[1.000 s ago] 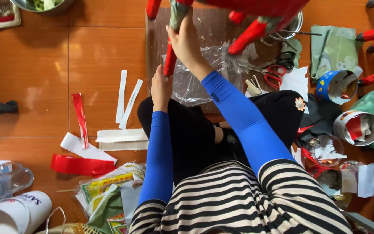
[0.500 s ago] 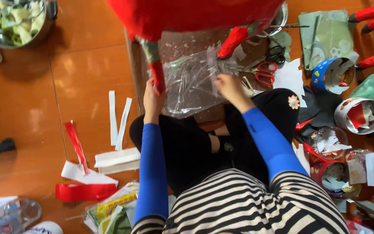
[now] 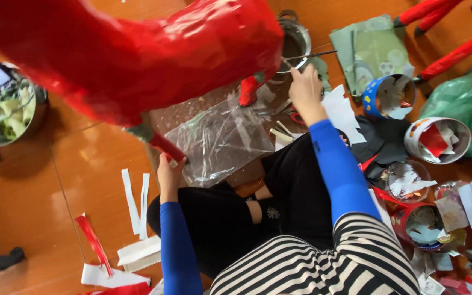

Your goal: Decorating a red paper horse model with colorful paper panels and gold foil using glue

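Observation:
A big red papier-mâché figure (image 3: 137, 54) fills the upper left, held above the floor. My left hand (image 3: 169, 170) grips one of its red legs (image 3: 163, 145) from below. My right hand (image 3: 305, 90) reaches up and to the right, its fingers closed on a thin brush (image 3: 315, 54) whose tip lies over the rim of a metal pot (image 3: 297, 39). A crumpled clear plastic sheet (image 3: 219, 139) lies on the floor between my hands. I sit cross-legged in dark trousers, blue sleeves and a striped top.
A metal bowl of green scraps (image 3: 6, 106) stands at the left. On the right are a blue cup (image 3: 389, 95), a white and red cup (image 3: 438, 139), a green bag (image 3: 465, 104) and loose red legs (image 3: 454, 54). White paper strips (image 3: 135, 202) lie lower left.
My right hand left the plastic sheet and moved up and right to the brush at the pot. The red figure now fills more of the view. My left hand stays on the leg.

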